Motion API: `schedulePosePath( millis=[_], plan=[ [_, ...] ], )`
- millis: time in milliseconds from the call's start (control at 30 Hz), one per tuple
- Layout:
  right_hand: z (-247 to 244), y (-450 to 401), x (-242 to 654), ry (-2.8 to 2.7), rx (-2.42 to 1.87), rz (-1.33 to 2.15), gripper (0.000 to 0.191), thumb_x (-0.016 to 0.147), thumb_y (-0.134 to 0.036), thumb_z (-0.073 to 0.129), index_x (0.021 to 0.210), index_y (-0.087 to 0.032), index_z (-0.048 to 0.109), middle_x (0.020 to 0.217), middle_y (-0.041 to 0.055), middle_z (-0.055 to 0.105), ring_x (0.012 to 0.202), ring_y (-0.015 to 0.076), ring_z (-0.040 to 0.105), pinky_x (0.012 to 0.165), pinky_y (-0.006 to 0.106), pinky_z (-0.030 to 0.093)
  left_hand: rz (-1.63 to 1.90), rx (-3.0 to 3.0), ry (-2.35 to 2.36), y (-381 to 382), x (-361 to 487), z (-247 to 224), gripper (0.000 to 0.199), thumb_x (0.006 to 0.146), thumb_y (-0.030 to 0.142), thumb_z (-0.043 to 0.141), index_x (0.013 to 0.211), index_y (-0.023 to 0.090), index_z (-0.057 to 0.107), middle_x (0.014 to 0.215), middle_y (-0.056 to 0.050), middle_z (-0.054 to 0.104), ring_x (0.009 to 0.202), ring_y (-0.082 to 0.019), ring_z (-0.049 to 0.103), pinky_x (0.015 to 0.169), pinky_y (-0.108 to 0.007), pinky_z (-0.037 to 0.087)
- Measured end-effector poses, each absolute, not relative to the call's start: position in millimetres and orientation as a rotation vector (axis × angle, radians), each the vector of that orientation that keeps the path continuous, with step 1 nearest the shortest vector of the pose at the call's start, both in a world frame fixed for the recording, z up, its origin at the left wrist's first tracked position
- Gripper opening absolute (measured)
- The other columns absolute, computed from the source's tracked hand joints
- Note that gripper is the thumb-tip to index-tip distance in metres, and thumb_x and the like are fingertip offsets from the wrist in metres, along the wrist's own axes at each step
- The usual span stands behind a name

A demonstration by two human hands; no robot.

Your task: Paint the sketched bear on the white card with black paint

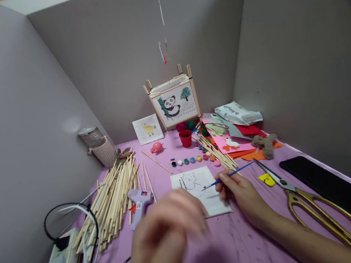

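Your brush [240,169] slants over the sheet [215,205], pinched in your right hand [241,191]; whether its tip touches, you can't tell. Your left hand [170,217], blurred, curls before the paper, its grip unclear. Beyond the sheet sit paint pots [192,160]; a glue gun [140,202] lies left, scissors [293,190] right.
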State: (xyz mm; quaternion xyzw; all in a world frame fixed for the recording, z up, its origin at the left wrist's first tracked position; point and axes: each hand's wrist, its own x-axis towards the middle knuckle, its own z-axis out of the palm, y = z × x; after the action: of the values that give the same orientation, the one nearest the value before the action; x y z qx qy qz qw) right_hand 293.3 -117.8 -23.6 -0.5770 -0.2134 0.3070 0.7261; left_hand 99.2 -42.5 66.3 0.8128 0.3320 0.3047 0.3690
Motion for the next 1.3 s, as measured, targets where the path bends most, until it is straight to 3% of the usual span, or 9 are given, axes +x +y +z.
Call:
schedulePosePath(
  millis=[167, 300, 467, 700, 1300],
  plan=[
    [-20, -103, 301, -0.549, -1.323, 0.694, 0.043, 0.074, -0.058, 0.063, 0.08, -0.017, 0.057, 0.063, 0.001, 0.062, 0.048, 0.0105, 0.05, 0.045, 0.023, 0.038, 0.631, 1.942, 0.882, 16, 130, 28, 0.025, 0.081, 0.04, 0.054, 0.087, 0.017, 0.062, 0.079, -0.003, 0.063, 0.071, -0.016, 0.056, 0.065, -0.027, 0.044],
    [-31, -95, 296, -0.648, -1.377, 0.652, 0.041, 0.08, -0.058, 0.056, 0.079, -0.018, 0.054, 0.062, 0.0002, 0.061, 0.049, 0.0101, 0.049, 0.048, 0.023, 0.037, 0.567, 2.224, 0.991, 28, 132, -10, 0.027, 0.08, 0.024, 0.05, 0.104, 0.016, 0.06, 0.096, -0.006, 0.063, 0.086, -0.019, 0.058, 0.08, -0.033, 0.046],
    [-41, -101, 288, -0.848, -1.421, 0.636, 0.03, 0.09, -0.048, 0.049, 0.087, -0.019, 0.052, 0.072, 0.001, 0.063, 0.058, 0.0114, 0.051, 0.055, 0.024, 0.04, 0.563, 2.488, 0.942, 18, 130, -25, 0.041, 0.077, 0.009, 0.043, 0.116, 0.014, 0.054, 0.11, -0.011, 0.056, 0.106, -0.022, 0.052, 0.094, -0.039, 0.043],
    [-42, -104, 286, -0.964, -1.473, 0.619, 0.025, 0.094, -0.042, 0.045, 0.085, -0.02, 0.052, 0.073, 0.0011, 0.063, 0.06, 0.0122, 0.051, 0.056, 0.024, 0.04, 0.615, 2.58, 0.882, 16, 127, -35, 0.039, 0.084, 0.01, 0.036, 0.121, 0.01, 0.051, 0.114, -0.014, 0.053, 0.107, -0.024, 0.049, 0.093, -0.044, 0.043],
    [-44, -107, 286, -0.912, -1.48, 0.598, 0.026, 0.092, -0.045, 0.048, 0.085, -0.02, 0.052, 0.07, -0.0009, 0.061, 0.06, 0.0123, 0.051, 0.057, 0.024, 0.039, 0.594, 2.649, 0.885, 15, 125, -35, 0.044, 0.08, 0.005, 0.038, 0.122, 0.011, 0.05, 0.114, -0.014, 0.054, 0.106, -0.025, 0.05, 0.091, -0.043, 0.045]
  ],
)
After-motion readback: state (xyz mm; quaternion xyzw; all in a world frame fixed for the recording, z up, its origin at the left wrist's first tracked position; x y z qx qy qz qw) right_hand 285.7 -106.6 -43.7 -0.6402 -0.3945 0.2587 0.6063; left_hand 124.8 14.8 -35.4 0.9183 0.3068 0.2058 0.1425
